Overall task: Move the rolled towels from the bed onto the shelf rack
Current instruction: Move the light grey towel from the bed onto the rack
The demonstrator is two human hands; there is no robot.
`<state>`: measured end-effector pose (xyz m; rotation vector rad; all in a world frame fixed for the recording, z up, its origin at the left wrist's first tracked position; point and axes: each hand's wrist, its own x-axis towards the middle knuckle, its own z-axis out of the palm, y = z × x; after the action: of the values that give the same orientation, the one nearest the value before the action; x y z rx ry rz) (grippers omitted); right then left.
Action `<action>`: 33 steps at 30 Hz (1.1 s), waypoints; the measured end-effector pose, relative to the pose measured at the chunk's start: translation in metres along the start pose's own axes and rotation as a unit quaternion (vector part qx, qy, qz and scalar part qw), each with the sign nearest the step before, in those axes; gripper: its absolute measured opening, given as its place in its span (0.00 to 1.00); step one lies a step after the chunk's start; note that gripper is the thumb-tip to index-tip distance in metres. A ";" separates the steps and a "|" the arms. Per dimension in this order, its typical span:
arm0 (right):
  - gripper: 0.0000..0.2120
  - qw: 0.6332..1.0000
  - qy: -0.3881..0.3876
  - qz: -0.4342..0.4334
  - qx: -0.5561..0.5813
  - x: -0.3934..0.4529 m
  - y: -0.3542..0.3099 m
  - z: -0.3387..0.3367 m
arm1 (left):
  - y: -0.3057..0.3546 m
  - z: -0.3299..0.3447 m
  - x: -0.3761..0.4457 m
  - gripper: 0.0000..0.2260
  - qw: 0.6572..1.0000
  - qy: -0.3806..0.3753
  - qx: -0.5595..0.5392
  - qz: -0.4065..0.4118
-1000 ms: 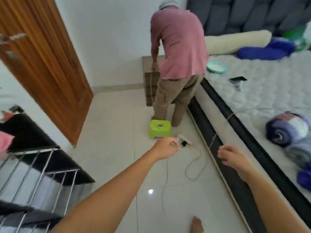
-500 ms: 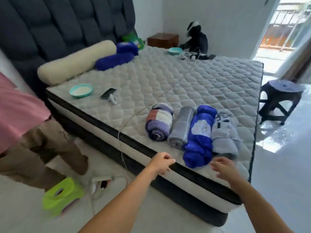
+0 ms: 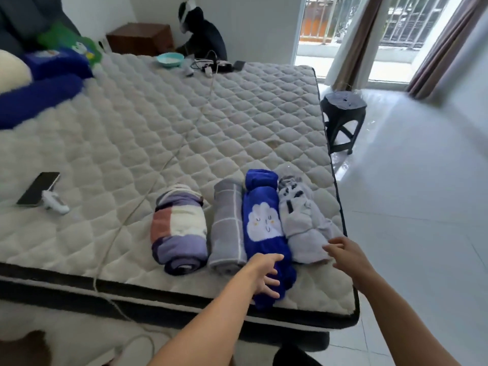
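Several rolled towels lie side by side near the corner of the quilted bed point(image 3: 184, 122): a purple striped towel point(image 3: 178, 228), a grey checked towel point(image 3: 228, 225), a blue towel with a white cloud face point(image 3: 261, 220) and a pale grey towel point(image 3: 303, 223). My left hand point(image 3: 265, 276) rests fingers spread over the near end of the blue towel. My right hand point(image 3: 348, 256) is open, its fingertips touching the near end of the pale grey towel. The shelf rack is out of view.
A phone point(image 3: 38, 188) and a white cable point(image 3: 148, 196) lie on the bed left of the towels. A teal bowl point(image 3: 170, 59) and chargers sit at the far edge. A black stool point(image 3: 343, 120) stands on the tiled floor at the right.
The view swung from the floor and a person by the bed round to the bed corner. Both hands moved forward from the mattress edge onto the blue and pale grey towels.
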<state>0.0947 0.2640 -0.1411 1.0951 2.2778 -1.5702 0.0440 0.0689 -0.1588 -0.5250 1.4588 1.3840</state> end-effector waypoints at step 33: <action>0.38 0.967 -0.217 0.135 -0.016 0.248 -0.064 0.012 | 0.104 0.072 0.118 0.39 0.985 0.040 -0.012 -0.167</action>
<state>-0.1281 0.3593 -0.2262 0.8975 1.7792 -1.4823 -0.0639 0.1982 -0.1994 -0.8087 1.3455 1.1262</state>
